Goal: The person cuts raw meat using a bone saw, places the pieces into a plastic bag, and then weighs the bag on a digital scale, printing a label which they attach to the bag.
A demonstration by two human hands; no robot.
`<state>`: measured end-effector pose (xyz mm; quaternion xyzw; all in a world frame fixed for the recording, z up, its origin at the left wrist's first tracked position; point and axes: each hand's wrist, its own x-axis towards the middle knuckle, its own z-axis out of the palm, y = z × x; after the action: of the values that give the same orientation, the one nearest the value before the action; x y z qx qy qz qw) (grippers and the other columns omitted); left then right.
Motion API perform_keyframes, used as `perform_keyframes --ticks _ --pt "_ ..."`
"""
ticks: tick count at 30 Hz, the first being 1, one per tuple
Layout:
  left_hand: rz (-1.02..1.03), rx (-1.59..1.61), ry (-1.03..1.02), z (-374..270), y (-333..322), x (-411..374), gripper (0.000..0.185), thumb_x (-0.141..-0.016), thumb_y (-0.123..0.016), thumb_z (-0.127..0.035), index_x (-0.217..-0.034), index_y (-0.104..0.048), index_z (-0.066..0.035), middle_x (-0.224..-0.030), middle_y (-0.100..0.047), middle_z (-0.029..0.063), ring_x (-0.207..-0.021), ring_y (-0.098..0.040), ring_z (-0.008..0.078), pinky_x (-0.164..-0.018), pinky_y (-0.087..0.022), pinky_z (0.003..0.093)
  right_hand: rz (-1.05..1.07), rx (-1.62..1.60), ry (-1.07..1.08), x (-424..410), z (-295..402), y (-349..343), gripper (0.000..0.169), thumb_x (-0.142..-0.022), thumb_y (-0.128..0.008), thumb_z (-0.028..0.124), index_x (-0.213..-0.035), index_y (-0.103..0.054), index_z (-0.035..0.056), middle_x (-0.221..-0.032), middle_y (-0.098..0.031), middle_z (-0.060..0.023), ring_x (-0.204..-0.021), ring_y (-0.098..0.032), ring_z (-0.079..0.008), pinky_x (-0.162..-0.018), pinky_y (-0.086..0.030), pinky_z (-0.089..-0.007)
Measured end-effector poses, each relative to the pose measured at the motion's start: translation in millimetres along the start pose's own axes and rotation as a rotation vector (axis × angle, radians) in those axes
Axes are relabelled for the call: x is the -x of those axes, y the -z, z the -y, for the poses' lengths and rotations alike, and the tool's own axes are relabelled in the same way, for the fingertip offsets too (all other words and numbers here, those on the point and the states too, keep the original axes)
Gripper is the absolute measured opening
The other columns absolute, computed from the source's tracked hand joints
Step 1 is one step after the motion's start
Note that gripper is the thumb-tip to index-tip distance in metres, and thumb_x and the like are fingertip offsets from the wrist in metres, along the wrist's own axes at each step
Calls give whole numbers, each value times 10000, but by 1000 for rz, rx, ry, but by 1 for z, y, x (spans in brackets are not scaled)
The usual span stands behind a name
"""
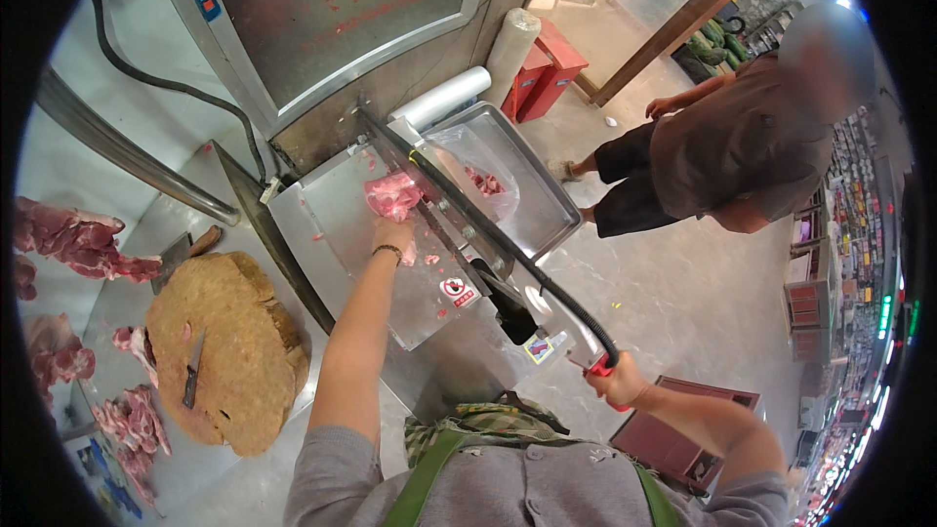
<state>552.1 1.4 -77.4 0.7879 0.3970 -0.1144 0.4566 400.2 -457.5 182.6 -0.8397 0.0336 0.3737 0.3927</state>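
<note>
My left hand (394,236) grips a chunk of raw meat (394,195) on the steel table of a meat-cutting machine (337,234), with the meat against the long blade bar. My right hand (621,380) is closed around the red handle (602,375) at the near end of the machine's long cutting arm (505,234), which a black corrugated hose follows. Small meat scraps (432,259) lie on the table near the blade. Beyond the arm, a clear plastic bag with cut meat pieces (484,181) rests in a steel tray (560,223).
At left, a round wooden chopping block (227,359) bears a knife (193,369); a cleaver (173,260) lies beside it. Raw meat cuts (73,241) are at the far left. A person (739,139) stands beyond the tray. A plastic film roll (443,96) lies behind it.
</note>
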Motion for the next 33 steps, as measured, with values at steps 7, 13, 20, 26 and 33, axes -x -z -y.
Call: perform_keyframes --ticks 7,13,20,26,33 --pt "-62 -216 -11 -17 11 46 669 -773 -671 -317 -1225 -372 76 -1097 -645 294 -1044 -638 421 -914 -506 463 -94 135 217 -71 -140 -45 270 -703 -734 243 -734 -615 2 -603 -600 -171 -559 -623 -314 -560 -490 -405" --pt "-175 -436 -59 -18 -15 73 559 -764 -681 -271 -1130 -342 -19 -1033 -656 266 -933 -670 410 -800 -543 479 -144 234 277 -108 -192 -69 268 -662 -761 269 -703 -608 52 -647 -611 -182 -604 -607 -393 -567 -494 -436" --pt "-228 -1168 -601 -39 108 -11 368 -770 -658 -145 -1087 -487 -71 -1010 -643 134 -991 -633 316 -802 -519 446 -115 150 367 -123 -196 -77 284 -686 -758 250 -881 -642 80 -736 -639 -156 -669 -627 -364 -630 -513 -401" --pt "-94 -1127 -546 -48 125 -23 396 -761 -658 -156 -1125 -524 -77 -1024 -640 158 -1019 -620 349 -859 -513 434 -47 204 327 -116 -183 -65 270 -684 -758 261 -876 -652 104 -746 -655 -153 -673 -644 -370 -623 -527 -421" --pt "47 -392 -255 23 84 42 660 -694 -731 -341 -1218 -523 2 -1124 -631 250 -1057 -609 417 -931 -484 428 -13 157 209 -93 -167 -53 230 -694 -736 177 -817 -609 30 -611 -574 -95 -545 -560 -184 -585 -485 -356"
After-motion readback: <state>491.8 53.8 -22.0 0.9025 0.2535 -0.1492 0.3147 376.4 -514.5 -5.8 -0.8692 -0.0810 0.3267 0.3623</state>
